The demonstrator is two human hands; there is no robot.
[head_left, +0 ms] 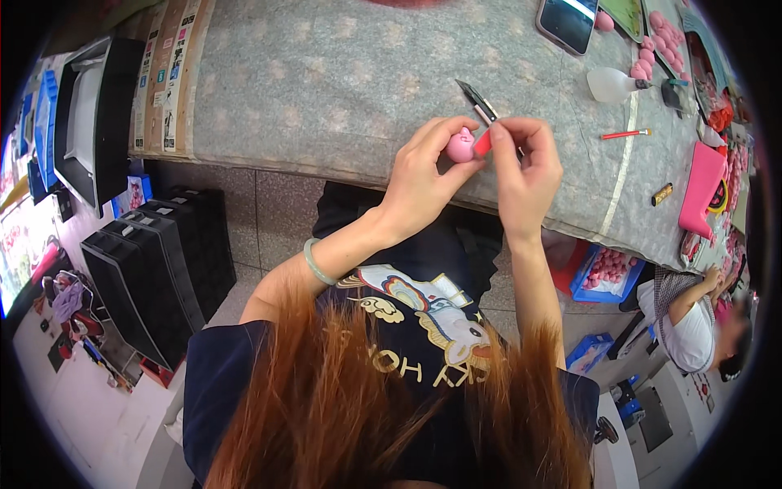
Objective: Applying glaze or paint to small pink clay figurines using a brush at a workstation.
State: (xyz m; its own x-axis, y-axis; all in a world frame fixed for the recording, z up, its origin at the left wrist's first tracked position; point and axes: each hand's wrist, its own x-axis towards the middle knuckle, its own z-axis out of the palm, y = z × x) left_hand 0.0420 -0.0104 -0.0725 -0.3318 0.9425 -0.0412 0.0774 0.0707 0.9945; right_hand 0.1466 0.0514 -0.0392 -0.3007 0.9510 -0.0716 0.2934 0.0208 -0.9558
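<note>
Between the thumb and fingers of my left hand [419, 175] is a small round pink figurine [460, 147], with little raised details on top. My right hand [525, 167] pinches a small flat red piece [483, 144] close against the figurine's right side. Whether the two touch, I cannot tell. Just beyond my right fingertips lies a dark craft knife [476, 99] on the grey cloth-covered table [309, 98]. Both hands are at the table's near edge.
A phone [568, 24], a white squeeze bottle [612, 85], a red-handled brush [626, 134] and several pink balls [664, 41] lie to the right. A pink tape dispenser [702, 189] stands farther right. Black cases [147, 269] stand at left below; another person [688, 318] sits at right.
</note>
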